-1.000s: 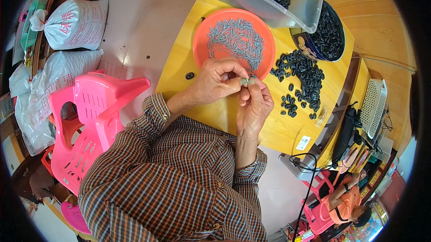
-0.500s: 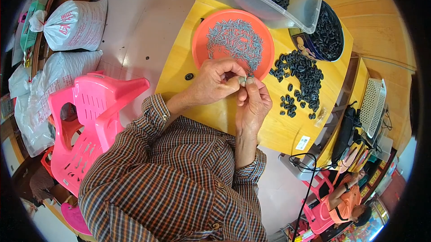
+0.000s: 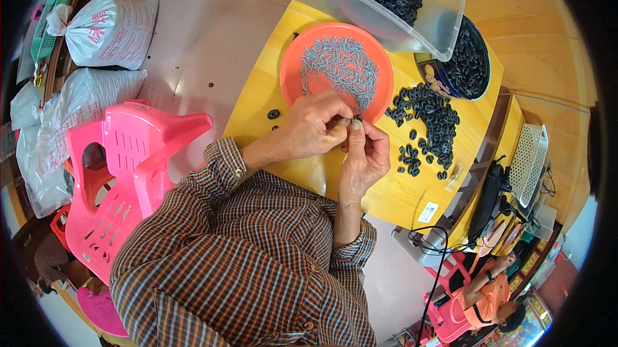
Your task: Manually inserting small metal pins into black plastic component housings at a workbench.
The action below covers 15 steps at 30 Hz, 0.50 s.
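Observation:
My left hand (image 3: 314,125) and my right hand (image 3: 365,157) meet fingertip to fingertip over the near rim of an orange-red plate (image 3: 290,84). Pinched between them is a small dark piece (image 3: 358,117), mostly covered by the fingers; it resembles the black oval rings but I cannot make out its exact shape. Thin grey pins, perhaps screws (image 3: 341,64), lie heaped on the plate. To the right of my hands spreads a loose pile of black oval rings (image 3: 432,115). One black ring (image 3: 273,114) rests on the yellow table left of the plate.
A clear plastic bin (image 3: 443,22) of black rings stands at the far side, beside a round dark tin (image 3: 432,75) of similar rings. A pink plastic chair (image 3: 132,147) and white sacks (image 3: 109,35) are at left. A person in orange (image 3: 486,295) sits at lower right.
The whole view has shifted slightly, with the table lower in it. My fingertips have closed tighter around the dark piece. A second small dark piece now shows near my left wrist.

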{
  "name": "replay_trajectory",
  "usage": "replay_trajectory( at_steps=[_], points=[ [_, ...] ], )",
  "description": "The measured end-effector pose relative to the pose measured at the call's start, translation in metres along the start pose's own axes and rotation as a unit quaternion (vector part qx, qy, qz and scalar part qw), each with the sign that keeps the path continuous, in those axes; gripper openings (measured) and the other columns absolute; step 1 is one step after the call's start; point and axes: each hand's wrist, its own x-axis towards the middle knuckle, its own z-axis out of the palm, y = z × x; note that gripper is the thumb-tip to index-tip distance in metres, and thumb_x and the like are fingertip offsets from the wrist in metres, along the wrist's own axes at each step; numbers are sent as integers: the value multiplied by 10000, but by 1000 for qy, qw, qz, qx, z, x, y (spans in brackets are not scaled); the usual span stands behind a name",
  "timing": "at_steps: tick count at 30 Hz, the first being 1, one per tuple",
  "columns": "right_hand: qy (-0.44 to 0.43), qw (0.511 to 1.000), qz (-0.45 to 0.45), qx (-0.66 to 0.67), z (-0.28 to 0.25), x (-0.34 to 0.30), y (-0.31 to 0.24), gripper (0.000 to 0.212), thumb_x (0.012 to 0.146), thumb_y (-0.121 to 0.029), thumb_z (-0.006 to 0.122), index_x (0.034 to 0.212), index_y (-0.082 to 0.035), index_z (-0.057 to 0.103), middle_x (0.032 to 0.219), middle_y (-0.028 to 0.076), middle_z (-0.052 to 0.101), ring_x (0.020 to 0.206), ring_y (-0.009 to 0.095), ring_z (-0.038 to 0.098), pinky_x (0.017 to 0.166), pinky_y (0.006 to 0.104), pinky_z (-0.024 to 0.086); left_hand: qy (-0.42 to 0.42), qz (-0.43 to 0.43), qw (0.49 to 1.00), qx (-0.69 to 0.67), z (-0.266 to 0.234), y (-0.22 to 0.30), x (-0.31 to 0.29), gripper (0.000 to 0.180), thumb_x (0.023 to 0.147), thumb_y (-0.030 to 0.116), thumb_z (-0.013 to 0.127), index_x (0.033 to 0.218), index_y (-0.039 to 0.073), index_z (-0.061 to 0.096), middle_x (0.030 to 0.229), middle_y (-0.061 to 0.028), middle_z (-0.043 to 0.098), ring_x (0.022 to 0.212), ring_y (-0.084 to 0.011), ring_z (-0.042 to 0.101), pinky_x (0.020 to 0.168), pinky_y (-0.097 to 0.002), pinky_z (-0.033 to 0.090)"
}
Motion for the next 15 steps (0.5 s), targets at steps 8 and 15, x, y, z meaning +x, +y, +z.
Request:
replay_trajectory(
  at_steps=[8, 15],
  points=[
    [-18, 999, 20, -48, -5, 1, 1, 70, 885, -24, 585, 894, 43, 569, 770, 47, 617, 645, 53, 546, 587, 193, 480, 20, 97, 991, 94, 7, -10, -6, 150, 676, -53, 625, 778, 37, 563, 701, -81, 558, 542, -212, 564, 457, -322, 454],
    [26, 998, 63, 3, 2, 1, 0, 123, 878, -76, 601, 860, 38, 559, 704, 51, 591, 542, 74, 522, 479, 194, 446, -10, 84, 994, 68, 3, -8, -4, 159, 676, -55, 619, 781, 37, 543, 715, -88, 557, 568, -232, 569, 457, -335, 449]
  ],
)
